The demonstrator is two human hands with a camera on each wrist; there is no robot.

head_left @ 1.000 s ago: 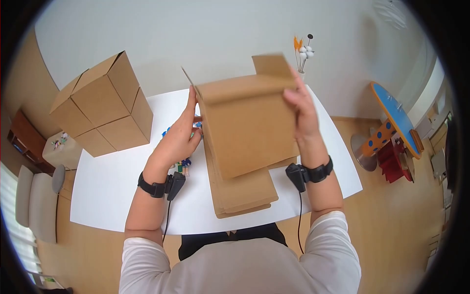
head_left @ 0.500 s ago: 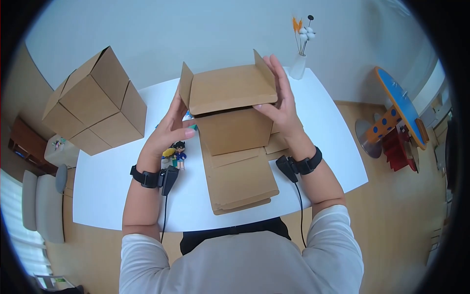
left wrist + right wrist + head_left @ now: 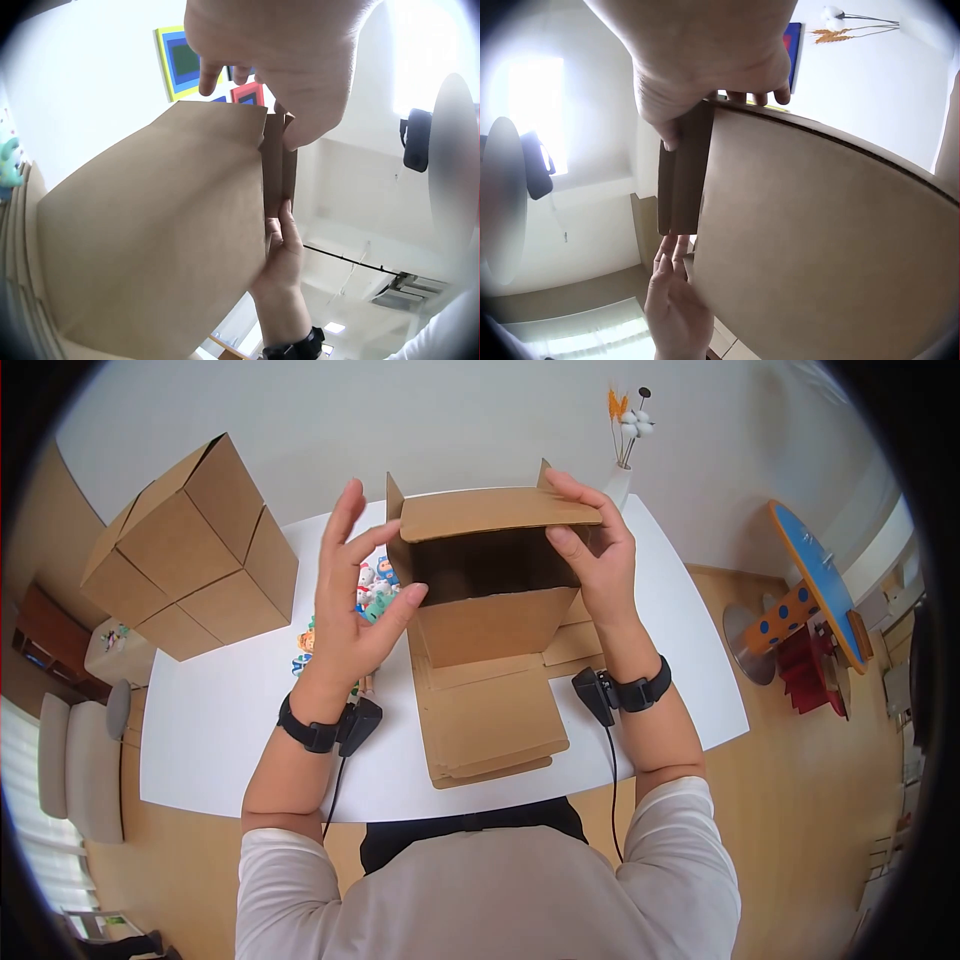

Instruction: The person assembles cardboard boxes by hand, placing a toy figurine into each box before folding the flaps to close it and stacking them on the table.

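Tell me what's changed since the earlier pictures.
The box has come down onto the flattened cardboard, and its lid has swung up and back, showing the dark inside. The right hand now grips the lid's corner; the left hand is spread beside the box. The cartons and vase stayed put.

From above the wearer's chest, the head view faces forward and down over the box [image 3: 495, 622]; from beneath either hand, the left wrist view [image 3: 319, 67] and right wrist view look close along opposite sides of the box, both sharing its flap and wall pictures.
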